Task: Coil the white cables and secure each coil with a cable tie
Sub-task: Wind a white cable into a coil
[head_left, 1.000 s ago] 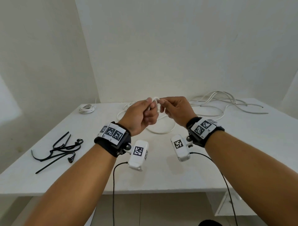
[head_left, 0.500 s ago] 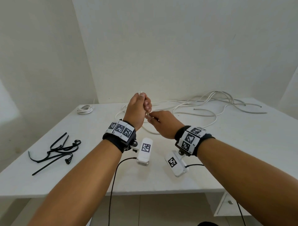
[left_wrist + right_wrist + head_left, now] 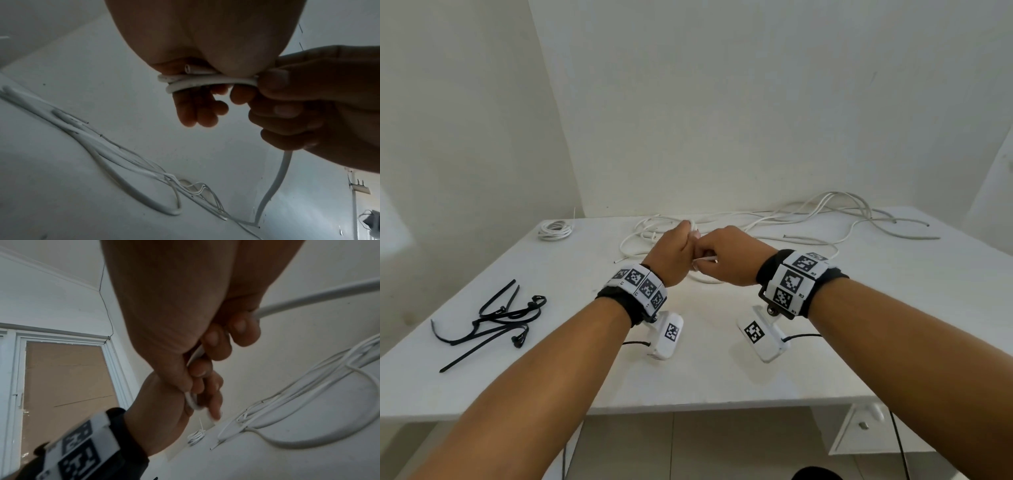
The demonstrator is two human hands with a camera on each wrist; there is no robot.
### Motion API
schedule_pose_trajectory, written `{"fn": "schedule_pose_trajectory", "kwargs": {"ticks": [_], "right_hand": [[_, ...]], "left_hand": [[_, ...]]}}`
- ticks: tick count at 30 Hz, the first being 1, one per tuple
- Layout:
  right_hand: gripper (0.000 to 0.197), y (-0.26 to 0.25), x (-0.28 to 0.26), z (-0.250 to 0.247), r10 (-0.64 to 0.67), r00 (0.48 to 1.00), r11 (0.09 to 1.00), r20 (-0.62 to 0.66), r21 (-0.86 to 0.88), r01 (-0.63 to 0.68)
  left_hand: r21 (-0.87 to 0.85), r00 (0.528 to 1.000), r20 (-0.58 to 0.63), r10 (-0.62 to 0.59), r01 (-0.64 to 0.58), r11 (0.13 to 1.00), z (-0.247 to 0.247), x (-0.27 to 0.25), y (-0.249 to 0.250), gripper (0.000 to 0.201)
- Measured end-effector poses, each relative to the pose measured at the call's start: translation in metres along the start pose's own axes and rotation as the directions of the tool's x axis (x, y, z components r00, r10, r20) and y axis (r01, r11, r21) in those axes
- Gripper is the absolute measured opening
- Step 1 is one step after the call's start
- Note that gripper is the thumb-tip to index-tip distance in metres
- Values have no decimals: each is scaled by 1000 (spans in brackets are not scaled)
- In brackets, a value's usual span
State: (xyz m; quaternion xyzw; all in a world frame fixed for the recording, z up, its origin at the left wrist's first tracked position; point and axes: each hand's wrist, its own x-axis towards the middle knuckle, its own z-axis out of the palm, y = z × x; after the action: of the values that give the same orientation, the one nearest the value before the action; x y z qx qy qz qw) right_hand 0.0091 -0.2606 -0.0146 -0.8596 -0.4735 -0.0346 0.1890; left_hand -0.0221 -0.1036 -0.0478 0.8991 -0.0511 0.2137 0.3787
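Both hands meet above the middle of the white table [image 3: 722, 370]. My left hand [image 3: 677, 254] grips a small coil of white cable [image 3: 205, 79] with two turns lying across its fingers and the cut end poking out. My right hand [image 3: 726, 255] pinches the same cable [image 3: 308, 300] beside the left hand, and the cable runs on from it down to the table. More loose white cables [image 3: 825, 219] sprawl over the far side of the table. A finished coil [image 3: 555, 230] lies at the far left.
A heap of black cable ties [image 3: 496, 318] lies on the near left of the table. Walls close in behind and to the left. A white drawer unit [image 3: 859, 428] stands under the table's right front edge. In the right wrist view a window [image 3: 61, 378] shows.
The left hand has dropped from its raised position and the right hand has risen and moved right. Both now hold the cable side by side, lower over the table.
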Motion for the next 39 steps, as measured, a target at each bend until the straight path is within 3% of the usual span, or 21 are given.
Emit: {"fn": "schedule_pose_trajectory", "kwargs": {"ticks": [5,9,11,14,17,21,25,30,35,39], "right_hand": [[13,7,2,-13,-16,998,998,-69,61,20],[11,17,5,-28,-8,993,990,-116,138,24],[10,22,6,-32,0,992,987,-125,160,20],[9,30,8,-34,23,981,970,-195,241,25],[8,40,10,-35,56,963,942,-265,333,37],[14,41,6,-23,101,947,890,-304,454,50],[38,33,4,-4,108,929,869,-354,488,85],[32,29,0,11,93,951,856,-294,511,74],[54,19,1,21,128,946,886,-297,463,25],[44,18,2,18,148,953,904,-263,428,-22]], "left_hand": [[-65,991,130,-1,10,998,-6,-1,0,25],[-265,964,245,-102,167,950,-11,-8,-4,40],[-301,957,268,-114,196,933,-12,-10,-2,44],[-316,965,257,-61,143,938,-12,-13,5,44],[-504,962,270,-40,177,846,-17,-17,11,41],[-697,968,244,-64,221,683,-19,-15,27,41],[-806,976,216,-17,188,562,-17,-14,35,36],[-908,985,170,4,155,389,-15,-13,41,28],[-916,997,51,-57,69,395,-10,-7,49,28],[-930,996,-40,-84,-6,366,-5,-1,50,29]]}}
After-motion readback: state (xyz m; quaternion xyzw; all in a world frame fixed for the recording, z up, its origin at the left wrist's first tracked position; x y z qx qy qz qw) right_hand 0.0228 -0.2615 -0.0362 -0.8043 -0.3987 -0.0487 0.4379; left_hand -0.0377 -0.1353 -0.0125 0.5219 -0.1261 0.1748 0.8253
